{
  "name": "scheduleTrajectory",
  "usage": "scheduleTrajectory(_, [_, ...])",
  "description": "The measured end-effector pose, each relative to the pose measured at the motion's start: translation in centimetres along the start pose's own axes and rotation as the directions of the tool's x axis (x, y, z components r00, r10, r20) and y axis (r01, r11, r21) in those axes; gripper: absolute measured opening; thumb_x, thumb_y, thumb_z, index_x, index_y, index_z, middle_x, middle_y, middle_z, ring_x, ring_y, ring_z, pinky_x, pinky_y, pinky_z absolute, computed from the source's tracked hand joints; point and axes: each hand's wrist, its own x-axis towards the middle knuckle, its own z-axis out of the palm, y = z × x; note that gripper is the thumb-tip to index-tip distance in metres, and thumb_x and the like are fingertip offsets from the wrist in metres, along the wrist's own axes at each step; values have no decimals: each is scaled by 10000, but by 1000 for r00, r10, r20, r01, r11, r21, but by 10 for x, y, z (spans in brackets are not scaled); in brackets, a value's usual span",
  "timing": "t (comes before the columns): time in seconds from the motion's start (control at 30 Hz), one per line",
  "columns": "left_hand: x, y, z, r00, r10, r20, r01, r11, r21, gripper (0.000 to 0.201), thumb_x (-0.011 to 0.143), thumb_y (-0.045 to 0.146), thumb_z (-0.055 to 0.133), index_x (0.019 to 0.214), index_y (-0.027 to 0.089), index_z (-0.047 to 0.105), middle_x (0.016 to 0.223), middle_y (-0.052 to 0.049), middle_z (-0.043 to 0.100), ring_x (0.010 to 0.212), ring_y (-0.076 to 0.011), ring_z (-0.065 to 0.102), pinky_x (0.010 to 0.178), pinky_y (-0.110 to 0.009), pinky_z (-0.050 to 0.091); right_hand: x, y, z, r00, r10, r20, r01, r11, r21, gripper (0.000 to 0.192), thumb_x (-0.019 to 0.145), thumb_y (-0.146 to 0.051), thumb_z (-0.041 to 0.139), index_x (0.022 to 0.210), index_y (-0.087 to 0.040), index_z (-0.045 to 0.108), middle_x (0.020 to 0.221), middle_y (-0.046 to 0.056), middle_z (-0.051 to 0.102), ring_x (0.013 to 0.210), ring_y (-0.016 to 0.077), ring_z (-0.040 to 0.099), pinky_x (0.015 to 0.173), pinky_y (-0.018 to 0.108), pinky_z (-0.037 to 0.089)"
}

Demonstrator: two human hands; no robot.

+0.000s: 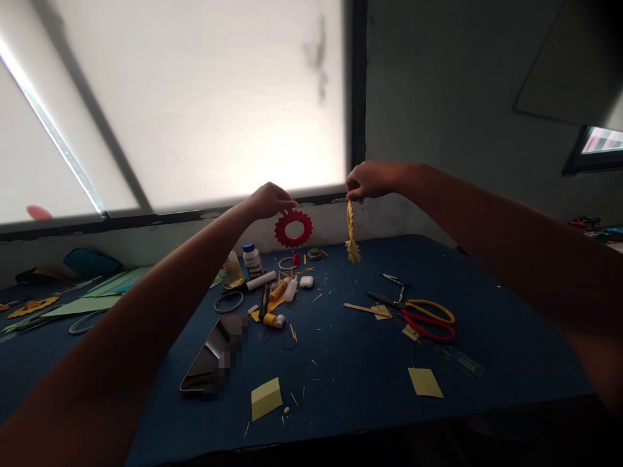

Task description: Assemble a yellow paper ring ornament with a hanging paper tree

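Hands up at arm's length over the table [511,311]. My left hand [267,200] pinches the red paper ring [293,228] at its 11 o'clock edge; ring hangs flat-on to me, hole facing cam. My right hand [372,179] pinches the yellow paper strip [351,233] at its top; long axis vertical, frilly end pointing to 6 o'clock. Both hang well above the blue top. Below, approx 7 o'clock of the ring: small jar [232,271] w/ yellowish liquid, white bottle [252,259] w/ blue cap just beside it.

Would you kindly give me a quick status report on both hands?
Left hand raised, pinching red paper ring. Right hand raised, dangling yellow paper cutout. Both hang above blue table, apart, nothing between.
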Motion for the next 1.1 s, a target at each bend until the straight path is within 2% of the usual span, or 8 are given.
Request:
scheduleTrajectory(0.1, [-3, -4, 1, 1000, 0, 11, 1, 999, -34, 263, 706, 366, 689, 787, 122, 740, 718, -96, 710, 587, -127, 576, 534, -243, 408, 1, 7, 4, 1000, -5, 11, 4, 998, 64, 259, 806, -453, 595, 872, -221, 689, 873, 62, 693, 842, 250, 635, 643, 335, 456])
scheduleTrajectory(0.27, [-5, -7, 12, 998, -51, 39, 58, 977, -203, 242, 727, 326, 684, 822, 108, 729, 764, -111, 714, 653, -146, 630, 596, -260, 468, -4, 4, 11, 995, -94, 42, 69, 913, 402, 246, 883, -405, 492, 954, -215, 631, 993, 75, 693, 874, 224, 646, 672, 322, 487])
scheduleTrajectory(0.47, [-8, 2, 22, 993, -91, 70, 109, 938, -330, 213, 787, 306, 649, 835, 106, 707, 782, -99, 705, 669, -130, 631, 639, -264, 494, -11, 1, 19, 999, -50, -11, 48, 848, 528, 304, 911, -431, 421, 1048, -218, 590, 1046, 91, 679, 919, 228, 636, 719, 330, 504])
scheduleTrajectory(0.73, [-8, 11, 22, 996, -72, 51, 86, 934, -346, 176, 832, 275, 606, 829, 114, 680, 799, -85, 680, 671, -119, 608, 619, -246, 481, -8, 1, 20, 999, -29, -39, 45, 853, 519, 332, 902, -477, 417, 1034, -223, 584, 1036, 93, 681, 888, 224, 630, 694, 321, 500])
scheduleTrajectory(0.93, [-6, 10, 20, 999, -37, 29, 45, 938, -345, 206, 870, 283, 542, 776, 134, 648, 779, -59, 654, 634, -98, 568, 588, -233, 447, -8, 1, 20, 999, -42, 3, 34, 861, 507, 351, 900, -493, 419, 1049, -214, 573, 1038, 101, 672, 879, 226, 623, 673, 318, 472])
scheduleTrajectory(1.1, [-7, 11, 18, 999, -37, 29, 44, 941, -336, 207, 873, 286, 540, 791, 122, 636, 772, -69, 646, 625, -90, 559, 574, -211, 433, -7, 0, 24, 997, -66, 43, 34, 857, 515, 268, 901, -423, 431, 985, -220, 585, 978, 84, 680, 838, 204, 624, 693, 311, 483])
